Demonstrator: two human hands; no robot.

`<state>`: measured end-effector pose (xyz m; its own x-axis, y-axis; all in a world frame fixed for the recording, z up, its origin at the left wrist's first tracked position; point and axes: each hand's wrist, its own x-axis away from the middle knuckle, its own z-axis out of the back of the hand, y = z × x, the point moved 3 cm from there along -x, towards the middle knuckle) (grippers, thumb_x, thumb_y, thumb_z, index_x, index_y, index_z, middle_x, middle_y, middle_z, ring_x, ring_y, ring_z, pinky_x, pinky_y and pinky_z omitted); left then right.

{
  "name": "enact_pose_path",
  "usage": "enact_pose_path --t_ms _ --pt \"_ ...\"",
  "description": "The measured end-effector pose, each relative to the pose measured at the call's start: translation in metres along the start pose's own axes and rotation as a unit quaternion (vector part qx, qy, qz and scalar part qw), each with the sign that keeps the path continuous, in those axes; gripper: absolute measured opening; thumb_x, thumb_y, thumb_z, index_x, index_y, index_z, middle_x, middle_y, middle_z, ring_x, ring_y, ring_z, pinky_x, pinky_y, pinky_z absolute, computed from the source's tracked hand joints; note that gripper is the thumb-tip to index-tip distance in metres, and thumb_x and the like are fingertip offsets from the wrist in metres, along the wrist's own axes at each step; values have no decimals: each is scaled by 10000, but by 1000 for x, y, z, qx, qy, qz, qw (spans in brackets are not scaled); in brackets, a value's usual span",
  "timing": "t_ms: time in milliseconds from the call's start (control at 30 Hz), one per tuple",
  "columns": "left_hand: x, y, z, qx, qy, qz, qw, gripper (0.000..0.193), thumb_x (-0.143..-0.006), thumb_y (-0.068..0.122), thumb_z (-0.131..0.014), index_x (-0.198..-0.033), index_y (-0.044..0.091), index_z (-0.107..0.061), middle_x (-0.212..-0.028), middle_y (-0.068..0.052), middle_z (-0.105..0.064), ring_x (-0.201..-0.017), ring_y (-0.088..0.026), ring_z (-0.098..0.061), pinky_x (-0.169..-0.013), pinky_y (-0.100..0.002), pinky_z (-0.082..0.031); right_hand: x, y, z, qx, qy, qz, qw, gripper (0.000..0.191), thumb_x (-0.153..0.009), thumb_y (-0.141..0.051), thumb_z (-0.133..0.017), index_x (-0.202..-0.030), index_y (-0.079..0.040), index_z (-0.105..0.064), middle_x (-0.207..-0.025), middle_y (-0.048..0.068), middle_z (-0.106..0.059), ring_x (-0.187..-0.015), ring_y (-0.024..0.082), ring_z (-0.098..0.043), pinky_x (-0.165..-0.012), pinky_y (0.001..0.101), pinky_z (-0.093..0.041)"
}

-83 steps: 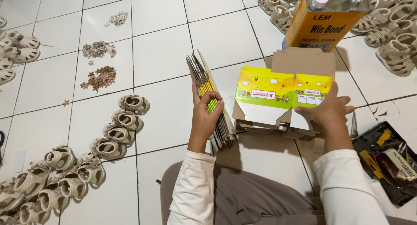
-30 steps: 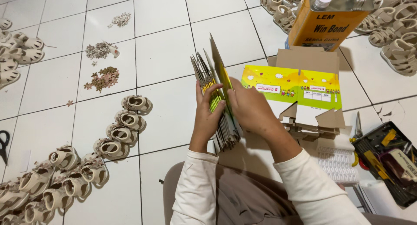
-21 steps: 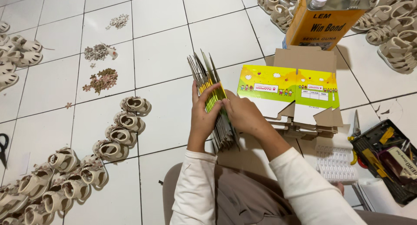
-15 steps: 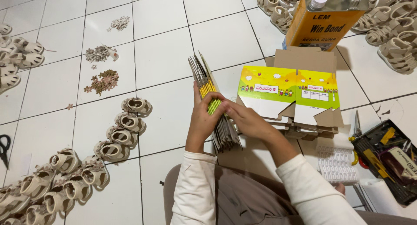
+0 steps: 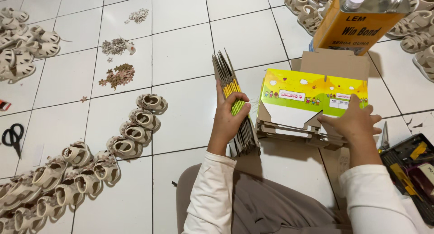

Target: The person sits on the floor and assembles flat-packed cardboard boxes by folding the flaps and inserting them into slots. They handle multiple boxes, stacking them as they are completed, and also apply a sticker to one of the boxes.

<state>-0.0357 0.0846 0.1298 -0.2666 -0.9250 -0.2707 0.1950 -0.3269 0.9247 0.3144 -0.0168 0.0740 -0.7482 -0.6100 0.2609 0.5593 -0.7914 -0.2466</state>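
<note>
**Fingers clamp flat box stack, other hand on yellow carton**

Fingers of left hand wrapped around an upright stack of flattened boxes, thumb side toward the body, stack pinched on edge on the tiled floor. Right hand lies palm-down, fingers spread, on the near edge of a yellow printed carton, which tops a low pile of folded cardboard just right of the stack. Brown flap stands up behind the carton. Orange glue can with white cap sits behind that, touching the flap area. Black tool tray at far right, partly cut off. Left of the stack: curved row of beige sandals running down to a heap at lower left; more sandals at upper left and upper right. Small piles of decorative bits on tiles further out. Black scissors at left edge. White sleeves and brown lap fill the bottom.
</note>
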Motion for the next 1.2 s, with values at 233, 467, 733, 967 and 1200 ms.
enact_pose_path --t_ms 233,467,733,967,1200 --pt "-1 3 -1 2 -7 18 1000 160 -881 283 -720 -981 160 -702 -1710 -306 -77 -1558 -403 -299 -1152 -433 -394 -26 26 16 -5 -13 -46 999 1227 -546 -569 -933 -1581 -235 -365 -1478 300 -457 -1375 523 -398 -1078 712 -341" --pt "0 3 2 -1 -8 1 1000 147 -893 257 -727 -991 150 -702 -1701 -323 -121 -1598 -414 -211 -1178 -445 -370 31 2 96 -92 188 154 966 1035 -683 -306 -968 -1521 2 -444 -1204 299 -675 -1053 422 -687 -860 504 -560" --pt "0 0 4 6 -9 17 1000 133 -866 239 -721 -967 153 -702 -1695 -332 -102 -1590 -377 -193 -1181 -421 -349 128 -97 125 -275 60 333 900 519 -1032 -84 -628 -1537 -60 -514 -915 137 -739 -771 183 -709 -656 365 -569" --pt "-2 4 4 2 -14 3 1000 129 -871 206 -724 -985 148 -709 -1695 -309 -169 -1568 -356 -312 -1191 -407 -368 165 -180 40 -165 -57 388 905 520 -972 -188 -548 -1482 -135 -462 -792 280 -680 -774 490 -660 -713 562 -503" --pt "0 14 12 17 -22 2 1000 290 -891 288 -709 -1163 192 -737 -1709 -321 -86 -1525 -369 -392 -1179 -407 -374 163 -167 -13 -292 -74 475 827 504 -1060 -198 -495 -1531 -37 -415 -1096 315 -675 -1005 468 -665 -838 476 -530"
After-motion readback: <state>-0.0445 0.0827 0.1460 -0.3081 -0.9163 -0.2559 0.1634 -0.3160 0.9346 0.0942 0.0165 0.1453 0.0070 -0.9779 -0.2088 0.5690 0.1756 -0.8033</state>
